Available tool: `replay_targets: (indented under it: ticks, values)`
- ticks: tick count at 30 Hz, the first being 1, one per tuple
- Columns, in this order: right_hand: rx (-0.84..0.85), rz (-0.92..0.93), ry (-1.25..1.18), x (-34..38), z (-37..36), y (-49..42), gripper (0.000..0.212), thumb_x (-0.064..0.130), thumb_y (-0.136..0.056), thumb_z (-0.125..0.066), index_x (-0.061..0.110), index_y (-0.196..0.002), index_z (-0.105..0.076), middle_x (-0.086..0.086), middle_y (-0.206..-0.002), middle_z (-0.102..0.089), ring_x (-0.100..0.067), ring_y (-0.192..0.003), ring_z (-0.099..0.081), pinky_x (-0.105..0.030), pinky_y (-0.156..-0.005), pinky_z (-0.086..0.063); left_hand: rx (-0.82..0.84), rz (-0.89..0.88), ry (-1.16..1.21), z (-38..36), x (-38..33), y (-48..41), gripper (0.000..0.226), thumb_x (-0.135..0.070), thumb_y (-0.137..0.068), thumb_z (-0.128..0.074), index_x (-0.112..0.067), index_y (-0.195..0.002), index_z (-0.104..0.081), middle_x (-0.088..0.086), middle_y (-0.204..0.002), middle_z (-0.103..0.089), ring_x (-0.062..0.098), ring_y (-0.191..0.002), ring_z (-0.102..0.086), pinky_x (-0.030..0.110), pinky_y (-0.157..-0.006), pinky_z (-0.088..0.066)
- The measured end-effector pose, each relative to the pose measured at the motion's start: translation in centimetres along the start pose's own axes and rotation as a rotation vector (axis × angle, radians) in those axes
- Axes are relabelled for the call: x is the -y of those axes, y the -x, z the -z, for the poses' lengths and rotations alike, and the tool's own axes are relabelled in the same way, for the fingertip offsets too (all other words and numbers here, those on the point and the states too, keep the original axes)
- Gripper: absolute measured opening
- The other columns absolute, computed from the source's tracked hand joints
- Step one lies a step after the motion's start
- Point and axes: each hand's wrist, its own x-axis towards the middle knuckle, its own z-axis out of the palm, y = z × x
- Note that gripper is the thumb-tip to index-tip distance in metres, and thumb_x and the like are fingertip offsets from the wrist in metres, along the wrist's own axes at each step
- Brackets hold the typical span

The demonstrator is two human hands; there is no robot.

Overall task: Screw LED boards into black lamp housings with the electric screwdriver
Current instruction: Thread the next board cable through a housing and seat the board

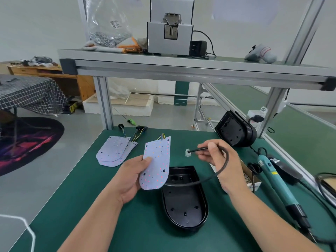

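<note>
An open black lamp housing (185, 204) lies on the green table (87, 206) in front of me. My left hand (132, 177) holds a white LED board (157, 162) tilted above the housing's left end, coloured wires at the board's far tip. My right hand (221, 160) pinches the housing's black cable (214, 174) near its white connector (187, 152), which is lifted above the table. The teal electric screwdriver (274, 180) lies on the table to the right, untouched.
Several more LED boards (113, 150) with wires are stacked at the left. Stacked black housings (234, 130) stand at the back right. A small box of screws (250, 177) sits beside the screwdriver. An aluminium shelf frame (181, 70) with a screw feeder (170, 31) spans overhead.
</note>
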Motion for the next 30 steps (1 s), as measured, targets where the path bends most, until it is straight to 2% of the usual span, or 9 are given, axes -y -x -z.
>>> replay_targets:
  ticks: [4,8,10,14,19,25,30]
  values:
    - [0.066,-0.075,-0.112,0.4,-0.5,2.2,0.008,0.003,-0.098,-0.069,0.009,-0.099,-0.074,-0.019,-0.104,-0.076,-0.037,-0.095,-0.077,-0.034,-0.084,-0.063,0.025,-0.029,-0.037,-0.4,0.3,0.0,0.028,-0.015,-0.109,-0.052,0.002,-0.125,-0.069,0.017,-0.121,-0.076,0.028,-0.102,-0.075,0.036,-0.080,-0.062]
    - [0.086,-0.197,-0.146,-0.1,-1.2,3.3,0.008,0.004,-0.090,-0.073,0.010,-0.093,-0.077,-0.023,-0.101,-0.076,-0.040,-0.092,-0.078,-0.032,-0.080,-0.063,0.031,-0.029,0.024,-0.8,0.4,0.0,0.023,-0.013,-0.109,-0.051,0.000,-0.118,-0.068,0.018,-0.121,-0.075,0.026,-0.101,-0.075,0.035,-0.078,-0.062]
    - [0.059,-0.236,-0.139,-0.2,-1.1,3.3,0.006,0.008,-0.087,-0.074,0.012,-0.090,-0.078,-0.023,-0.096,-0.076,-0.040,-0.089,-0.078,-0.031,-0.076,-0.063,0.040,-0.006,0.090,-0.7,0.4,-0.1,0.023,-0.013,-0.109,-0.050,0.000,-0.120,-0.065,0.020,-0.126,-0.073,0.028,-0.104,-0.074,0.038,-0.079,-0.063]
    - [0.043,-0.260,-0.252,-0.6,-0.4,2.9,0.014,0.002,-0.097,-0.071,0.013,-0.091,-0.078,-0.023,-0.097,-0.076,-0.037,-0.085,-0.078,-0.029,-0.072,-0.063,0.062,0.029,0.146,-1.0,0.5,-0.1,0.032,-0.015,-0.110,-0.049,-0.001,-0.136,-0.059,0.019,-0.135,-0.070,0.032,-0.112,-0.072,0.044,-0.081,-0.063]
    - [-0.008,-0.213,-0.304,-0.6,-0.1,2.6,0.020,0.004,-0.100,-0.065,0.017,-0.089,-0.077,-0.020,-0.093,-0.075,-0.032,-0.079,-0.077,-0.028,-0.067,-0.063,0.059,0.049,0.125,-1.1,0.8,-0.2,0.033,-0.017,-0.111,-0.048,-0.002,-0.138,-0.058,0.020,-0.139,-0.068,0.033,-0.112,-0.070,0.049,-0.093,-0.061]
    - [-0.018,-0.310,-0.103,-1.4,0.5,2.4,0.007,0.002,-0.101,-0.067,0.002,-0.094,-0.069,-0.021,-0.083,-0.074,-0.033,-0.074,-0.076,-0.030,-0.063,-0.062,0.078,0.040,0.145,-1.1,1.0,-0.5,0.034,-0.019,-0.109,-0.050,-0.007,-0.140,-0.060,0.016,-0.139,-0.069,0.031,-0.114,-0.072,0.046,-0.085,-0.063]
    - [-0.097,-0.246,-0.033,-1.6,-0.1,2.4,0.004,0.003,-0.101,-0.066,0.006,-0.098,-0.065,-0.012,-0.075,-0.073,-0.033,-0.071,-0.077,-0.030,-0.061,-0.062,0.075,0.018,0.135,-1.2,1.1,-0.6,0.033,-0.021,-0.109,-0.052,-0.009,-0.138,-0.063,0.016,-0.139,-0.069,0.030,-0.112,-0.072,0.043,-0.084,-0.063]
